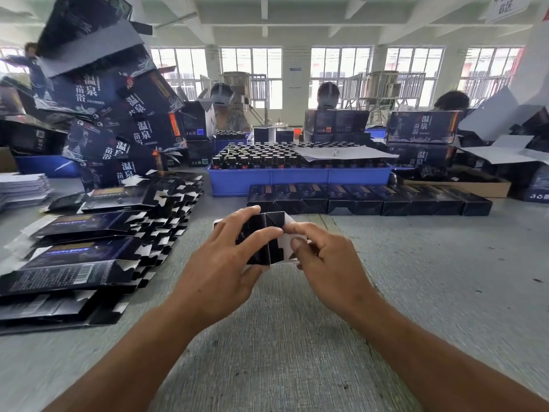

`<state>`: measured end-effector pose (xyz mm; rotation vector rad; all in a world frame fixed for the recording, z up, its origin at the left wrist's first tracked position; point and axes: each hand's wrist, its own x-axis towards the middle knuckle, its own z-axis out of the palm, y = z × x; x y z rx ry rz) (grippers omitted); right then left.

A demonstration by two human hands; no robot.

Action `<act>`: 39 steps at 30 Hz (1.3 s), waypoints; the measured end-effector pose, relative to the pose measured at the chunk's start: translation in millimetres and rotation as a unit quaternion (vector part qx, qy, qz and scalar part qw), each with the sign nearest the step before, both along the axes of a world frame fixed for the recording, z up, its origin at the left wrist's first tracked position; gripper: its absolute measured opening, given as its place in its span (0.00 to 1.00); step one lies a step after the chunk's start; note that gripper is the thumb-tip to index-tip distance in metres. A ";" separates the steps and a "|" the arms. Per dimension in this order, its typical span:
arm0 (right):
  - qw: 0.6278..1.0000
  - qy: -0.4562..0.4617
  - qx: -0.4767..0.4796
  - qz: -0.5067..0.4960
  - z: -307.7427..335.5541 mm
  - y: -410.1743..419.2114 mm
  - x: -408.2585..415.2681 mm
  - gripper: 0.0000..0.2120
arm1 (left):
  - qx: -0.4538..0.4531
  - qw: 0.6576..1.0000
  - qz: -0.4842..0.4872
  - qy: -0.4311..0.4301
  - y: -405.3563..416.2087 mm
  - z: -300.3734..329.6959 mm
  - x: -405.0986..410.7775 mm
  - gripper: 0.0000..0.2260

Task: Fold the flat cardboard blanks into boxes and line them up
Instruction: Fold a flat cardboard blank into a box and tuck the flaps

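We hold the dark, half-folded cardboard box [264, 239] between both grips above the grey table [416, 278], left hand [225, 260] curled round it, right hand [323, 260] pinching its white flap at three o'clock, the finished row of dark boxes [368, 199] lying at twelve o'clock.

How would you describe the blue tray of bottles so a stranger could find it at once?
Start at the grey worktable and look past the row of folded dark boxes. Behind them sits the blue tray, packed with small dark-capped bottles. It alone holds bottles, part covered by a white sheet.
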<state>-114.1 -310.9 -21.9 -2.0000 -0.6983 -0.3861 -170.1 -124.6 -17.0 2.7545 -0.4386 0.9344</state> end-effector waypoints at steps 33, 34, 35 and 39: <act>0.994 0.048 0.098 0.024 2.6 1.3 -1.7 0.04 | -0.064 0.998 0.012 -0.022 -8.4 -5.9 3.0 0.41; 0.992 0.062 0.105 0.026 3.2 0.8 -1.0 0.06 | -0.065 0.998 0.011 -0.020 -9.1 -6.3 2.7 0.41; 0.991 0.076 0.108 0.031 3.8 0.4 -0.1 0.08 | -0.067 0.997 0.011 -0.020 -9.5 -6.5 2.7 0.41; 0.983 0.113 0.128 0.066 5.5 -0.3 -0.2 0.07 | -0.072 0.997 0.004 -0.023 -9.6 -5.8 2.8 0.39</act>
